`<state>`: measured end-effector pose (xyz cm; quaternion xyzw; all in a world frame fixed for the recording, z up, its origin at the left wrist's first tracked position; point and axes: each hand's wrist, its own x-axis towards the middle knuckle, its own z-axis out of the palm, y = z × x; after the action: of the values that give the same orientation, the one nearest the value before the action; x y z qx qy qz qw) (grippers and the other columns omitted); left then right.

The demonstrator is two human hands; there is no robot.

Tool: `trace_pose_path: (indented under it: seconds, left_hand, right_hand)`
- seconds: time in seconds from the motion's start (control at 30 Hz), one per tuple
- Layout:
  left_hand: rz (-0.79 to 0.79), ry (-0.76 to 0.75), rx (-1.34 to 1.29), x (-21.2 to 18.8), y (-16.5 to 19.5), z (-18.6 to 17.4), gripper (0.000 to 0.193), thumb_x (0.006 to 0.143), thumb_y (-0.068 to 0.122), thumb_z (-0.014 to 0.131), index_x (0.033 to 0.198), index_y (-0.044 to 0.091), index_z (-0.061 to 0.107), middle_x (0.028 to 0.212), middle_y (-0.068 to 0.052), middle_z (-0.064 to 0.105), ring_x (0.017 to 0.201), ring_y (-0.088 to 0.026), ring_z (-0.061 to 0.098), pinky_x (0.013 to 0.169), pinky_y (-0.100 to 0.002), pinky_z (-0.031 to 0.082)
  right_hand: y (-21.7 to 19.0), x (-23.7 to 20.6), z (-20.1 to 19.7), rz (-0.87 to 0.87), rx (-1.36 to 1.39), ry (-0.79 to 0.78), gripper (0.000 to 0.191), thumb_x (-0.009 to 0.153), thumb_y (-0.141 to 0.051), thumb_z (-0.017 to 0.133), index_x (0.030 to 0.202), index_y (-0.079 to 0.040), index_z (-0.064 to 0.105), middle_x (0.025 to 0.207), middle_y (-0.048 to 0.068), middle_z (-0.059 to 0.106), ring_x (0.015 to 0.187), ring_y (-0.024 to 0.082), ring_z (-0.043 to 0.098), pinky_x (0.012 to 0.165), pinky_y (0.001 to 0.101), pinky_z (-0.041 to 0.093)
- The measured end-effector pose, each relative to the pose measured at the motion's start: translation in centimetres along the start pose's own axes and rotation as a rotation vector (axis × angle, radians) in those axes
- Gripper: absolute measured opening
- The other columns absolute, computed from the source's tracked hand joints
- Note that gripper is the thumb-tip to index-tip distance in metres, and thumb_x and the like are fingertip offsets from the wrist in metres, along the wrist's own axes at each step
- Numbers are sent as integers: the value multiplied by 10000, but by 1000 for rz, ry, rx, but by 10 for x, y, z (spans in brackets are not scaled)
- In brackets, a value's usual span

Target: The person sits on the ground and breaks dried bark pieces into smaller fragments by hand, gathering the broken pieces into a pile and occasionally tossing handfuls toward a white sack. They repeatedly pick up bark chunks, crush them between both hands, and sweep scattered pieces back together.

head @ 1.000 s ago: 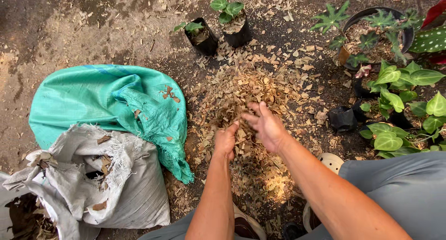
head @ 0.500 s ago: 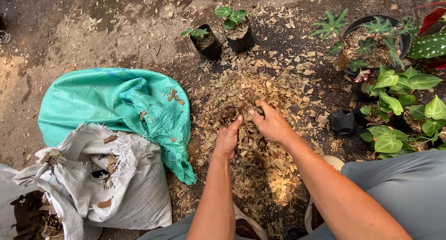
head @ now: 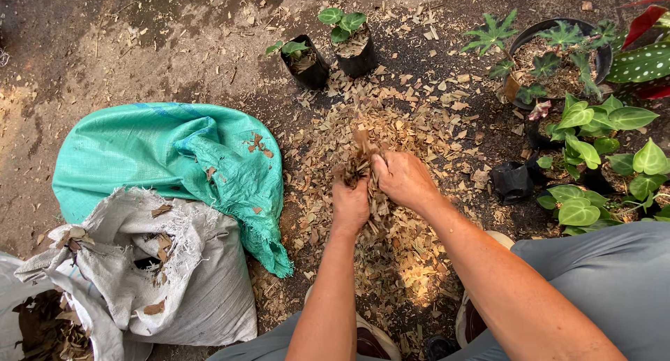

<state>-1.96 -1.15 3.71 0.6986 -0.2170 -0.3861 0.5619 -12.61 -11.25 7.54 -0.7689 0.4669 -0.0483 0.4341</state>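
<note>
A pile of dry wood chips and bark (head: 391,130) is spread on the dark soil in front of me. My left hand (head: 350,202) and my right hand (head: 403,179) are pressed together above the pile, both closed on a clump of dry chips (head: 361,160) that sticks up between them. Loose pieces hang from the clump. My forearms reach in from the bottom of the view.
A green woven sack (head: 174,167) lies left of the pile, over a white sack (head: 164,270) holding dry leaves. Two small black nursery bags with seedlings (head: 307,61) (head: 352,43) stand beyond. Potted green plants (head: 586,116) crowd the right. An empty black bag (head: 511,181) lies nearby.
My hands were down in the chip pile; they have since closed together and lifted a clump of chips off it.
</note>
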Motion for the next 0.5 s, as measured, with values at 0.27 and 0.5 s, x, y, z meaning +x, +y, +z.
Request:
trace_pose_path:
  seconds: [0.27,0.5]
  left_hand:
    - [-44,67,147,-4,7,10,208,1007,138,511,1121,38,652,1073,-120,722,1056,-231,669,943,-419,519]
    - [-274,-314,352,6,27,-41,299,976,258,630,1200,64,673,918,-119,673,812,-241,588,787,-410,502]
  right_hand:
    - [33,16,45,508,835,72,392,1030,-360,486,1141,10,548,1193,263,638,1116,298,628,1083,584,386]
    - [9,-2,-17,-190,35,-119,549,1041,-490,490,1453,-135,561,1366,155,585,1315,322,432,1112,594,282]
